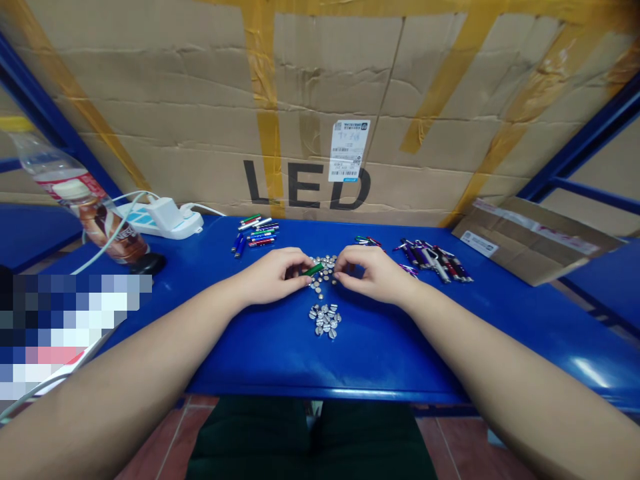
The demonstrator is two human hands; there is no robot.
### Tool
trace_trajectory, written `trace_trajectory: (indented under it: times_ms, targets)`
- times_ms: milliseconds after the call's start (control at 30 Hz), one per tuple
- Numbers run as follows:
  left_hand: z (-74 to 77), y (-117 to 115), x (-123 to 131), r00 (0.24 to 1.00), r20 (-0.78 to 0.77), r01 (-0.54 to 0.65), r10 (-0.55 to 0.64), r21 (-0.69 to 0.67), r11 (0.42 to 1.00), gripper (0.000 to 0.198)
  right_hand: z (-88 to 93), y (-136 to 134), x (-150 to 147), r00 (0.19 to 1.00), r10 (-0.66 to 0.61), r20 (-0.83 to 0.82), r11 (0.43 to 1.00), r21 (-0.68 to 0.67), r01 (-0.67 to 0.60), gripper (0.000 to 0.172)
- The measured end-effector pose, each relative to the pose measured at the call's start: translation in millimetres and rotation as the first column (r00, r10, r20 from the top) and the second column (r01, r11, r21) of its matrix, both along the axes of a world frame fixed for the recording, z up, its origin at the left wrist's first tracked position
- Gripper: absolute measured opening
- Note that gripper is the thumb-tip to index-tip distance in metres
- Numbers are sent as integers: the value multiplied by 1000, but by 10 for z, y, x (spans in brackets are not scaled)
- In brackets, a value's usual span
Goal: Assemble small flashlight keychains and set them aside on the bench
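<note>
Bare forearms point(125, 380) lead to the left hand point(273, 275), pinching a small green penlight barrel point(313, 269) in its fingertips, and the right hand point(373, 275), narrowly closed just beside it over button cells point(324, 272), any hold unclear; barrel judged light, stiff, slippery, best taken along its sides.

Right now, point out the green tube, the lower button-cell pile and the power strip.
green tube point(314, 269), head view, middle
lower button-cell pile point(325, 321), head view, centre
power strip point(193, 225), head view, right end
</note>
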State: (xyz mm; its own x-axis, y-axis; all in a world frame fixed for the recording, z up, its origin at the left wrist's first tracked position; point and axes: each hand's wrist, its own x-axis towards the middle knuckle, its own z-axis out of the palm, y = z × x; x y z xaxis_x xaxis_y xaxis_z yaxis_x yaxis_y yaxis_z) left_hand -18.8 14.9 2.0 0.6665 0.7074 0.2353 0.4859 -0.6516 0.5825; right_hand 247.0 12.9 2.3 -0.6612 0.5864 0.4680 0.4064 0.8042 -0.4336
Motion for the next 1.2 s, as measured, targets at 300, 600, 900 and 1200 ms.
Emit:
trace_trajectory:
  times_ms: [300, 600, 900, 1200]
  targets:
    - [14, -25, 11, 1000, 2, 12, -12, 2, 1000, 20, 3, -3, 11, 999, 0, 49, 998, -59, 3, 8]
    - [24, -48, 31, 1000, -1, 26, -26, -9, 1000, 21, -31, 11, 12, 996, -4, 89, 997, -81, 11, 8]
    - [43, -74, 40, 999, -11, 45, -46, -9, 999, 22, -32, 6, 10, 990, -7, 138, 993, -116, 23, 9]
    - [50, -101, 51, 998, -1, 63, -63, -17, 998, 21, -34, 8, -2, 991, 9, 135, 993, -116, 7, 10]
